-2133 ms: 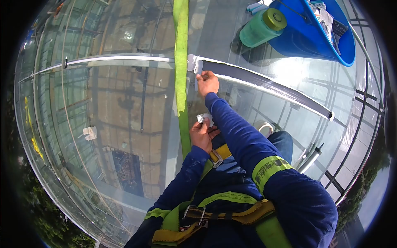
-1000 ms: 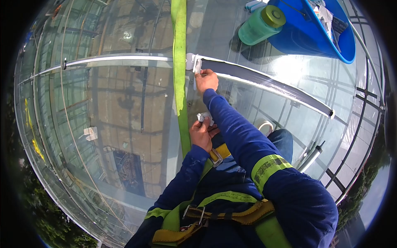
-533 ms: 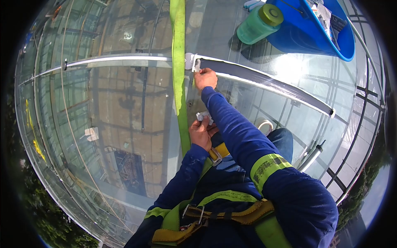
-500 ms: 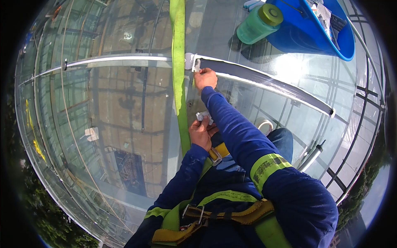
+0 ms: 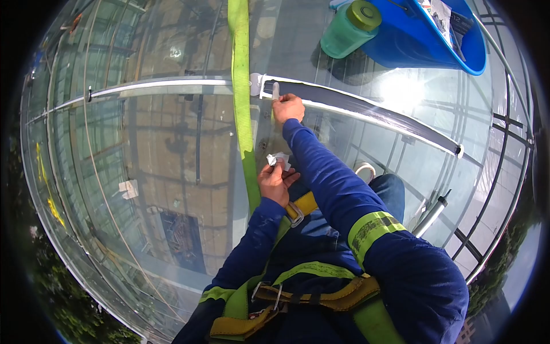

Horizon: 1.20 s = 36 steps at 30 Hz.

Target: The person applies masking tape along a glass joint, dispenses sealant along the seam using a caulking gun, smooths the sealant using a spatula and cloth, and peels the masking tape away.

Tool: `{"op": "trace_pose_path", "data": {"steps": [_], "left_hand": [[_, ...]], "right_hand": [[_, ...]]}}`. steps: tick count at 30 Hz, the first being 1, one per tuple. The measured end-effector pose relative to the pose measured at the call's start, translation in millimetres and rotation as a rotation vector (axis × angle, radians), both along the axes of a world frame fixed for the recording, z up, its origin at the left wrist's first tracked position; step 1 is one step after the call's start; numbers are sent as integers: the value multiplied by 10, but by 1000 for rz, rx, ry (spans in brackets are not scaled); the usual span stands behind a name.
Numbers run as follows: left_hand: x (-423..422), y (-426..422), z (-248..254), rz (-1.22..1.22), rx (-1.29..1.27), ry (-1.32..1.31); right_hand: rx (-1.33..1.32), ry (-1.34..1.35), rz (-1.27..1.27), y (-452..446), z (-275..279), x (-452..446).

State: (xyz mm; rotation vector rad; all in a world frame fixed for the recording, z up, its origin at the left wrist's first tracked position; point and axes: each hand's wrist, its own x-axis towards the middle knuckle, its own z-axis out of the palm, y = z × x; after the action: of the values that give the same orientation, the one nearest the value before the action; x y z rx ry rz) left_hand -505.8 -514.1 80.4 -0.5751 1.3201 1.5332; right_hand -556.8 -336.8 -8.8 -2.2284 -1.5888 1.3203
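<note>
My right hand (image 5: 288,108) is closed around a slim spatula-like tool (image 5: 275,90) with a pale blade. Its tip lies on the left end of a dark sealant-like strip (image 5: 349,106), which is edged in white tape and runs across the glass. Nearer my body, my left hand (image 5: 274,184) pinches a crumpled white wipe or paper (image 5: 278,159). Beside both hands runs a lime-green strap (image 5: 242,109). A roll of tape (image 5: 365,170) lies by my knee, partly behind my right sleeve.
At the upper right stand a green bottle (image 5: 350,30) and a blue bucket (image 5: 412,43) holding packets. A caulking-gun-like tube (image 5: 432,217) lies right of my knee. The glass panels (image 5: 172,126) show a lower level beneath. A thin rope (image 5: 94,143) crosses on the left.
The blade has slid slightly right from the strip's taped end, leaving a white-edged corner visible. My left hand's fingers have spread a little around the wipe. The view has shifted slightly.
</note>
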Motion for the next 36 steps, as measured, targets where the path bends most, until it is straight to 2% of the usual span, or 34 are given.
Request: {"op": "trace_pose_path", "data": {"steps": [25, 36], "left_hand": [[88, 153, 53, -53, -50, 94], [157, 242, 67, -67, -70, 138]], "right_hand": [[-6, -33, -46, 422, 117, 973], [13, -42, -106, 625, -36, 1484]]}}
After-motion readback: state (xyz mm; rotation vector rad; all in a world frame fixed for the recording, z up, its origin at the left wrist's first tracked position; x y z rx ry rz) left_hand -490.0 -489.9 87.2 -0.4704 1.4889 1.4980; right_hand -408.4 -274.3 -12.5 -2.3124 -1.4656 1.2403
